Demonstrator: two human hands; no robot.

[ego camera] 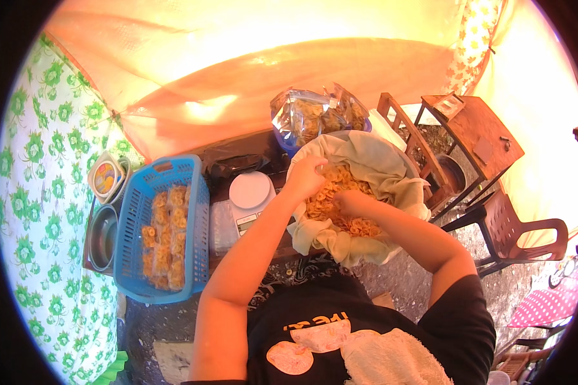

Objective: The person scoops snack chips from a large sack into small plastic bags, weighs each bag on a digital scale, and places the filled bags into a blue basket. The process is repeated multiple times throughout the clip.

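A large basin lined with pale cloth point(385, 163) holds a heap of thin round fried chips point(361, 226). My left hand point(308, 178) is over the heap's left side, beside what looks like a clear plastic bag; its grip is not plain. My right hand point(354, 203) reaches into the chips, its fingertips hidden among them. Left of the basin stands a kitchen scale with a round white platform point(250, 190), its top bare. Flat clear plastic bags point(221, 226) lie beside it. Small filled packs of chips point(164, 240) lie in rows in a blue plastic basket point(200, 231).
Behind the basin, a blue tub point(283, 143) holds large filled clear bags point(308, 115). A metal pot point(103, 236) and a plastic container point(107, 178) stand left of the basket. At right are a wooden table point(491, 144) and a brown plastic chair point(505, 226). Orange sheeting hangs behind.
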